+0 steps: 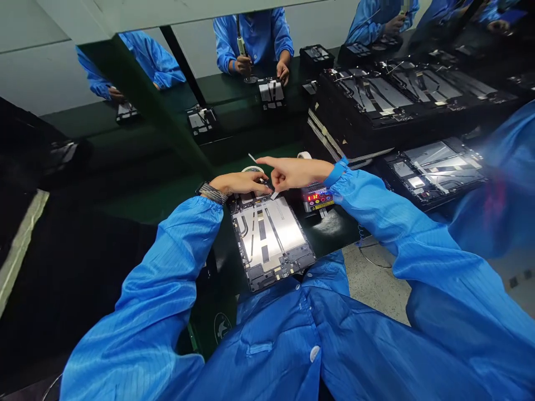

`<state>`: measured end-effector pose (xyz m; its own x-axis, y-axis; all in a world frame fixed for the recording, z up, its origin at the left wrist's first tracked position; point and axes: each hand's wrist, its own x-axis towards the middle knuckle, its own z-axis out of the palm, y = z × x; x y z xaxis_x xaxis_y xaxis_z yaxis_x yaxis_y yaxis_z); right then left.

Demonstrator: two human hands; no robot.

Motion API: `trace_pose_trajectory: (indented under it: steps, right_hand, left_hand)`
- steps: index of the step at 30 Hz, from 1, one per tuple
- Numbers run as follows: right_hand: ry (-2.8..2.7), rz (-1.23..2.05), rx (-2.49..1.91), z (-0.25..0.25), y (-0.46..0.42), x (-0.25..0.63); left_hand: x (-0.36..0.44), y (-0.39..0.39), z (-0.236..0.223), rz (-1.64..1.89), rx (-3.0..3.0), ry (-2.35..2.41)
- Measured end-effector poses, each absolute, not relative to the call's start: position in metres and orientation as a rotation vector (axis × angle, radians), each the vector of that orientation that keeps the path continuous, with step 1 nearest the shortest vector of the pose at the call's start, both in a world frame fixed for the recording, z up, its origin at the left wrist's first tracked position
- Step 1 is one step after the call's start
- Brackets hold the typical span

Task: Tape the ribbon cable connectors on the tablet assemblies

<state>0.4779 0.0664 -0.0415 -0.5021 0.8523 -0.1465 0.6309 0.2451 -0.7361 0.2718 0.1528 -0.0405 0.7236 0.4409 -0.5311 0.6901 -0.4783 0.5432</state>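
A tablet with its inside exposed [278, 223] lies in front of me, its silver back plate, dark cables and circuit parts showing. My left hand [239, 182] rests over its top edge, thumb and fingers stretched out and apart. Close beside it, my right hand [295, 171] has the index finger extended and the other fingers curled. A small white strip [275, 195] shows below those curled fingers and seems pinched there. Another thin white strip [252, 158] sticks up at the right index fingertip. Exactly what the fingertips touch is partly hidden.
A small device with a red display [317, 197] stands right of the tablet, near a white tape roll [304, 155]. Another opened tablet [443, 167] lies farther right, below stacked tablets [376, 92]. A dark green post [154, 106] rises ahead. Co-workers in blue sit across the bench.
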Motion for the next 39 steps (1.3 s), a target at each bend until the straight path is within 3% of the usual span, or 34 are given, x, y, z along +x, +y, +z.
trace_pose_trajectory:
  steps: [24, 39]
  right_hand:
    - [-2.481, 0.799, -1.747, -0.019, 0.069, 0.446]
    - [-2.064, 0.625, -1.902, -0.029, 0.062, 0.482]
  left_hand:
    - [0.272, 0.158, -0.053, -0.365, 2.117, 0.790]
    - [0.270, 0.153, -0.040, -0.367, 2.221, 0.806]
